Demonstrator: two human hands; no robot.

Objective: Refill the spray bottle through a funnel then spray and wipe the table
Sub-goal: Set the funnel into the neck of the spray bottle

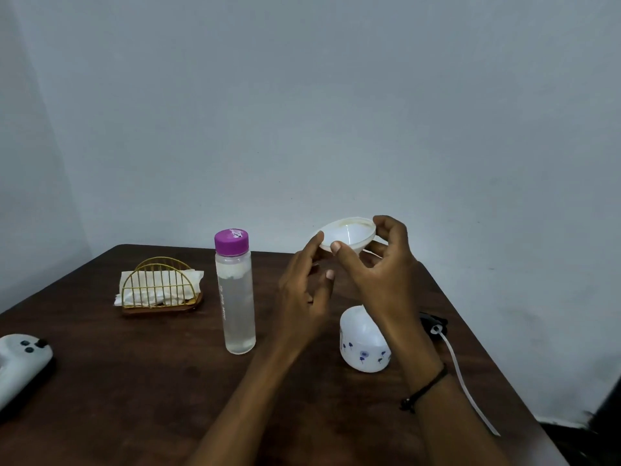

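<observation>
Dark wood table against a bare grey wall. Your right hand pinches the white funnel by its rim, held in the air above the white spray bottle; your left hand has loose fingers, one fingertip touching the funnel's near edge, gripping nothing. Bottle neck is hidden behind your right wrist, so I can't tell whether the spout is lined up. Spray head with its dip tube lies at 3 o'clock of the bottle. Water bottle, purple cap on, stands at 9 o'clock. Risks: the funnel looks tilted, so a blind seat could nudge the light bottle over; pouring one-handed could overflow the funnel. Napkin holder sits far left at 10 o'clock.
</observation>
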